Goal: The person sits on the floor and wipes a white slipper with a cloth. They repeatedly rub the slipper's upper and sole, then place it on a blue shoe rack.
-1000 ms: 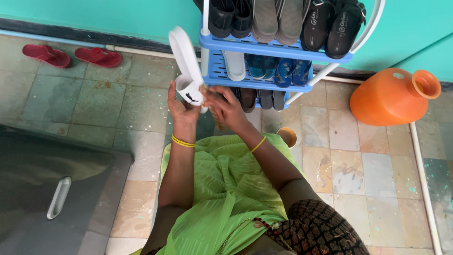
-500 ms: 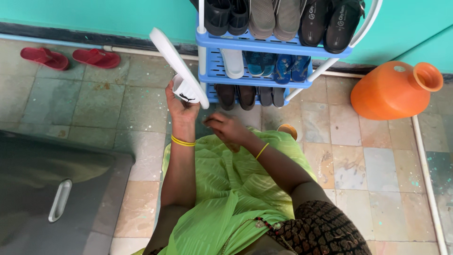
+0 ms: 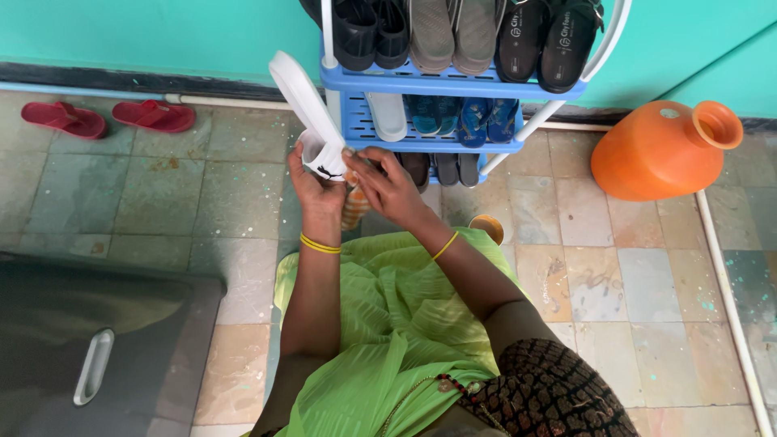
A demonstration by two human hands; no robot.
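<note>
Just in front of the blue shoe rack (image 3: pixel 453 81), both forearms are raised with the elbows bent, each wrist ringed by a yellow bangle. Left hand (image 3: pixel 317 190) is turned palm up, its fingers curled around the strap end of a white sandal (image 3: pixel 312 117) and gripping it, so the sole stands tilted, rising up and to the left past the rack's white post. Right hand (image 3: pixel 387 184) comes in from the right and meets the sandal at its lower end; its fingers are closed on a small brownish cloth (image 3: pixel 354 206) that hangs down between the two hands, touching the sandal's strap. That sandal is a plain slide with a smooth white sole and a broad white strap bearing a small black mark. It is held in the air above the tiled floor (image 3: pixel 162 186), level with the rack's middle shelf. An orange pot (image 3: pixel 660 154) lies on its side to the right, and a pair of red slippers (image 3: pixel 109 117) sits near the wall at the left.
</note>
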